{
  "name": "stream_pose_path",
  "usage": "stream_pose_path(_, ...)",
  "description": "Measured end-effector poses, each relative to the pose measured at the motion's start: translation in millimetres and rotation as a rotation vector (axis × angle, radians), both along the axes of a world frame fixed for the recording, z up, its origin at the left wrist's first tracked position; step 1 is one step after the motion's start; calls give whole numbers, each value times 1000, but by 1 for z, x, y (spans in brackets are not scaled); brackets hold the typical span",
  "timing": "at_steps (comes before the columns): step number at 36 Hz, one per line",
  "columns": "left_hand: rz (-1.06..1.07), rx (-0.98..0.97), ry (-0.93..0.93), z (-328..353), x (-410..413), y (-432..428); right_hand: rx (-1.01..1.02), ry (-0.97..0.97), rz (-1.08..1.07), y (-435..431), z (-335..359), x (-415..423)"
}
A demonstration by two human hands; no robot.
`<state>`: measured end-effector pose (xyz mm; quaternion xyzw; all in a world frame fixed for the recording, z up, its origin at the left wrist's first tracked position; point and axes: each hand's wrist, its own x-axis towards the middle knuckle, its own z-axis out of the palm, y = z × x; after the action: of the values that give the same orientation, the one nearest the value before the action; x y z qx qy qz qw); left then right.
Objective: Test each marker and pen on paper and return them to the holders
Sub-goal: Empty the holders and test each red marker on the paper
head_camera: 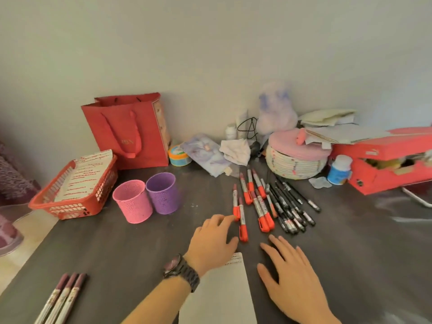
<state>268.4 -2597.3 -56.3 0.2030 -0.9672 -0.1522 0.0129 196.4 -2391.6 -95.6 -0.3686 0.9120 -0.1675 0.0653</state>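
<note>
Several red-capped markers [256, 199] and black pens [289, 204] lie loose on the dark table. My left hand [214, 242] reaches forward, fingertips touching the cap end of one red marker [235, 203]; another red marker [242, 220] lies just right of it. My right hand [292, 279] hovers flat with spread fingers, holding nothing. A white paper sheet [224, 293] lies under my left wrist. A pink holder [133, 201] and a purple holder [162, 192] stand side by side at left. Three maroon-capped markers [62, 298] lie at the bottom left.
A red basket [58, 206] with paper sits far left, a red gift bag [131, 129] behind the holders. Along the wall sit a woven lidded basket [297, 160], cloths, small bottles and a red shoebox [388, 160]. The table's left edge [35, 246] drops to the floor.
</note>
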Motion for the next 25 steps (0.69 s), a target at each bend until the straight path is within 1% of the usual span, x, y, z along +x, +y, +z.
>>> stream_pose_path(4,5,-109,-41,0,-37,2,-54,-18,-29,-2,2,-4)
stream_pose_path(9,-21,-257,-92,-3,-55,-4,-74,-44,-28,-2,0,-8)
stream_pose_path(14,27,-315,-64,-4,-57,-10,-95,-75,-20,-5,-2,-10)
stream_pose_path(18,141,-197,-15,-4,-50,-18,-143,-64,-39,-3,3,-7)
stream_pose_path(20,198,-93,22,-4,-46,-23,-110,-68,-30,-4,-1,-8)
stream_pose_path(22,254,10,59,-3,-41,-30,-134,-83,-41,-4,-3,-11)
stream_pose_path(25,341,227,139,1,-28,-36,-170,-68,-62,-4,1,-9)
